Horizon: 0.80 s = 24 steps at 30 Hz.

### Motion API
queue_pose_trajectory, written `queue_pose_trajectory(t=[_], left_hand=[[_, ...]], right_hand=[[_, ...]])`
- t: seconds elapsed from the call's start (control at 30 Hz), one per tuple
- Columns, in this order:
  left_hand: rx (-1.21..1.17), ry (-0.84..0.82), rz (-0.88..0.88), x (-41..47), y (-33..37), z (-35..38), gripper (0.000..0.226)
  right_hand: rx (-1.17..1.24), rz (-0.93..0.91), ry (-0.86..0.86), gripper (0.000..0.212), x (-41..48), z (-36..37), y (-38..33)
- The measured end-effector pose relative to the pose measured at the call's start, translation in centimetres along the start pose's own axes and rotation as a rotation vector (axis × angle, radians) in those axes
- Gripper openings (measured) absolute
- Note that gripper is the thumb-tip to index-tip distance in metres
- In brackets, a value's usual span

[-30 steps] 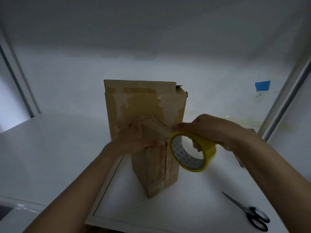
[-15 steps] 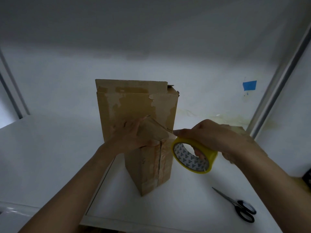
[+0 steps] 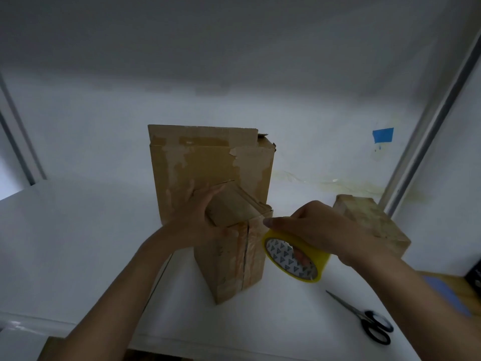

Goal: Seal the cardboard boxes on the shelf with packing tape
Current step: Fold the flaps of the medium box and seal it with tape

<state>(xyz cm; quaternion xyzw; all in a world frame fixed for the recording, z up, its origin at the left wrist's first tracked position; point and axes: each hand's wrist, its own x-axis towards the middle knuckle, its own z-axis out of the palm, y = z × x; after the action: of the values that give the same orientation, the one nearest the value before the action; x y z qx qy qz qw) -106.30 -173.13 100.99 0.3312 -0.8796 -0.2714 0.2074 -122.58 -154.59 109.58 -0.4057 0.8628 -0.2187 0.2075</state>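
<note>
A small cardboard box (image 3: pixel 234 259) stands upright near the front middle of a white shelf (image 3: pixel 78 243), its front face worn and split by a dark vertical seam. Its top flap (image 3: pixel 229 207) is folded over, and the left hand (image 3: pixel 197 222) grips the top of the box around it, with the fingers curled behind the flap and the thumb on the front face. Just right of the box, the right hand (image 3: pixel 320 230) holds a yellow roll of packing tape (image 3: pixel 316 252); its fingers pass through the roll's core, and one finger stretches over the top toward the box's upper right corner. Whether a strip of tape reaches the box cannot be made out. Directly behind stands a taller cardboard box (image 3: pixel 208 157) with torn paper patches. A third, low box (image 3: pixel 372 220) lies farther right. Black-handled scissors (image 3: pixel 364 316) lie on the shelf at front right. A blue tape scrap (image 3: pixel 383 135) sticks to the back wall.
</note>
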Motion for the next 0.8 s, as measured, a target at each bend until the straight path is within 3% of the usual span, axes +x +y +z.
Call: queue_pose_trajectory(t=[0.07, 0.13, 0.2, 0.23, 0.3, 0.4, 0.53, 0.67, 0.8], left_hand=[[-0.13, 0.15, 0.035, -2.5, 1.6, 0.4, 0.092], [-0.309, 0.406, 0.072, -5.4, 3.1, 1.8, 0.047], [-0.43, 0.581, -0.01, -7.6, 4.4, 3.4, 0.01], [-0.502, 0.556, -0.084, -8.4, 5.1, 4.1, 0.011], [-0.616, 0.347, -0.226, -9.0, 6.3, 5.5, 0.038], [-0.774, 0.074, -0.282, -8.7, 7.1, 7.7, 0.078], [-0.919, 0.075, -0.21, -7.4, 7.6, 10.8, 0.123], [-1.03, 0.122, -0.058, -6.9, 8.8, 12.4, 0.106], [-0.999, 0.153, -0.054, -6.3, 9.5, 13.5, 0.101]], right_hand=[[-0.005, 0.003, -0.002, 0.058, 0.0, 0.2, 0.0], [0.005, 0.0, -0.009, 0.057, 0.1, 0.4, 0.2], [0.022, 0.004, -0.013, 0.058, 0.2, 0.6, 0.3], [0.026, 0.009, -0.015, 0.057, 0.2, 0.7, 0.4], [0.038, 0.013, -0.016, 0.055, 0.3, 0.8, 0.6], [0.084, 0.016, -0.016, 0.054, 0.5, 1.0, 0.9], [0.085, 0.037, -0.002, 0.052, 0.4, 1.2, 1.2], [0.101, 0.046, -0.045, 0.048, 0.3, 2.0, 1.8], [0.203, 0.086, -0.092, 0.041, -0.2, 2.8, 2.9]])
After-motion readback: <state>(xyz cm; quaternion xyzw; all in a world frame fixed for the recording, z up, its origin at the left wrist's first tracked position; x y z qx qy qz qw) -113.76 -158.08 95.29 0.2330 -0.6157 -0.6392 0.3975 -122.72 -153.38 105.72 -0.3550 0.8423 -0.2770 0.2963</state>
